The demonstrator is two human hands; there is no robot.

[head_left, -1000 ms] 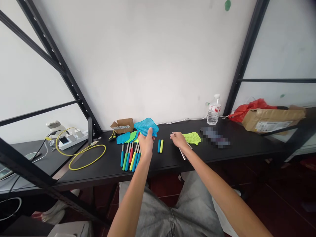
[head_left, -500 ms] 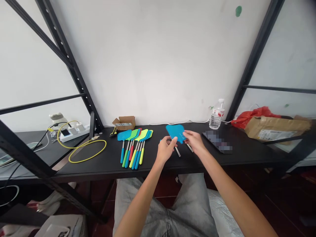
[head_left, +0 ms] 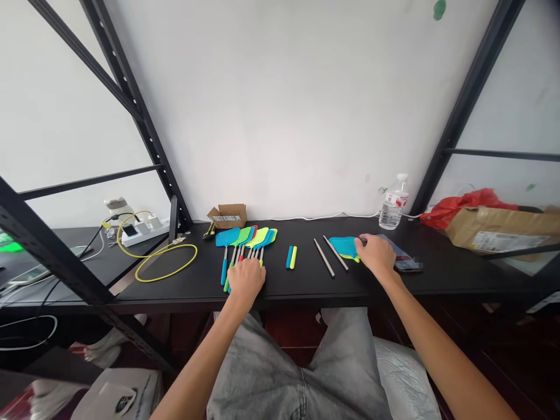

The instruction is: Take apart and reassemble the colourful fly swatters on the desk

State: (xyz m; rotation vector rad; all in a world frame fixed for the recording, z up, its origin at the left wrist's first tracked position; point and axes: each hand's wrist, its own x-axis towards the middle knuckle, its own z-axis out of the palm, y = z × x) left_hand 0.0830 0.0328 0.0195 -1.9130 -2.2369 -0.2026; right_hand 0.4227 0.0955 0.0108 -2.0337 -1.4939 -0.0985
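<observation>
My left hand (head_left: pixel 246 278) rests on the pile of fly swatters (head_left: pixel 227 237), its fingers curled over their colored handles and hiding part of them. The pile has blue, green, yellow and red heads on metal shafts. On the right, my right hand (head_left: pixel 377 255) pinches the edge of a loose blue fly swatter head (head_left: pixel 343 244), which lies over a yellow-green head (head_left: pixel 352 257). Between my hands lie a blue handle grip (head_left: pixel 289 256), a yellow grip (head_left: pixel 293 257) and two metal rods (head_left: pixel 324 258).
A phone (head_left: pixel 406 261) lies beside my right hand. Along the wall stand a small open carton (head_left: pixel 227 216) and a water bottle (head_left: pixel 394 202). A yellow cable (head_left: pixel 168 277) loops at left; a cardboard box (head_left: pixel 494 230) sits far right on the black table (head_left: pixel 301 289).
The blue head went from my left hand across to the right and now lies over the yellow-green one under my right hand. My left hand has moved back left onto the swatter handles.
</observation>
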